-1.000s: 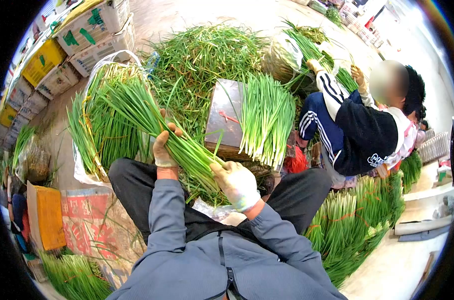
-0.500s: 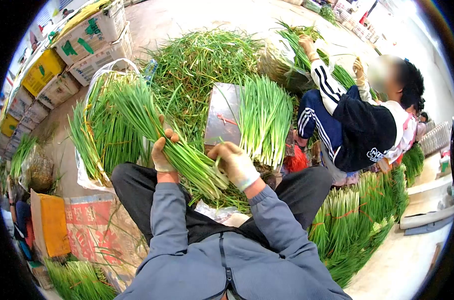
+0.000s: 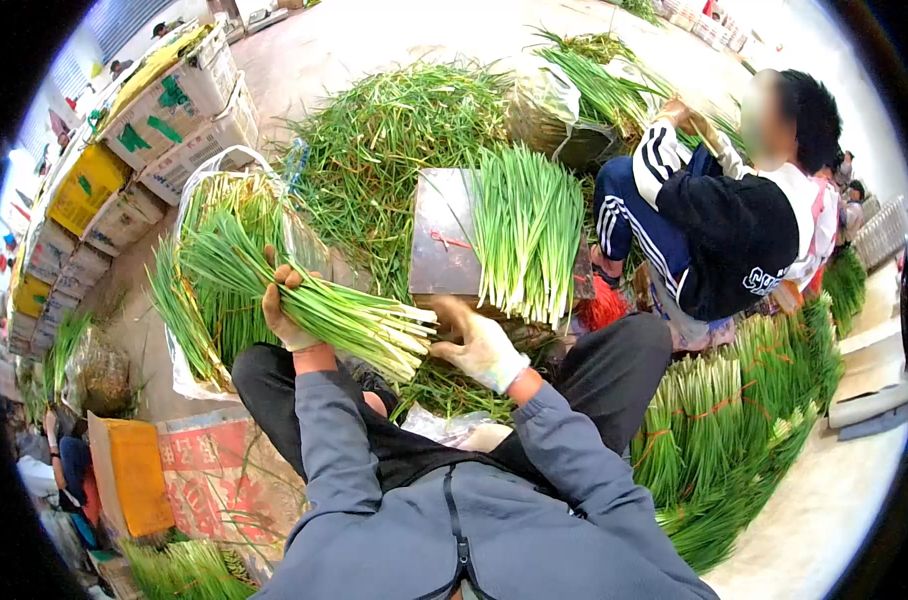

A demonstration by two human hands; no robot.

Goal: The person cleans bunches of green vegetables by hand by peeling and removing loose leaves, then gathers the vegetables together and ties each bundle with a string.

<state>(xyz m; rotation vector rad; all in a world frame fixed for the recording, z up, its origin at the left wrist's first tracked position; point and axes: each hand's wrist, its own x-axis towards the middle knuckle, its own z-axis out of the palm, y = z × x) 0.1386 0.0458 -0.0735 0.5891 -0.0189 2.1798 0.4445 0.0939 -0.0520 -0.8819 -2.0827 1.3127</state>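
Note:
My left hand (image 3: 292, 310), in a whitish glove with stained fingers, is wrapped round a loose bunch of garlic chives (image 3: 359, 325). Its pale stem ends point right and its green leaves reach left over a white bag of chives (image 3: 179, 372). Beside the stem ends is my right hand (image 3: 484, 350), also gloved, with thumb and fingers apart. Its fingertips are blurred, and no chive shows between them. Beyond my hands, a neat pile of chives (image 3: 529, 235) lies on a metal-topped stand (image 3: 444, 265), next to a red tie (image 3: 448, 240).
A large heap of loose leaves (image 3: 394, 140) lies ahead. To the right sits another person (image 3: 734, 220), with tied chive bundles (image 3: 709, 410) standing nearer me. Stacked crates (image 3: 189, 110) line the left side; a cardboard box (image 3: 134, 475) lies below them.
The bunch has swung to a flatter angle and moved slightly left with my left hand. My right hand has opened from a pinch at the stems. The other person's hands have come lower.

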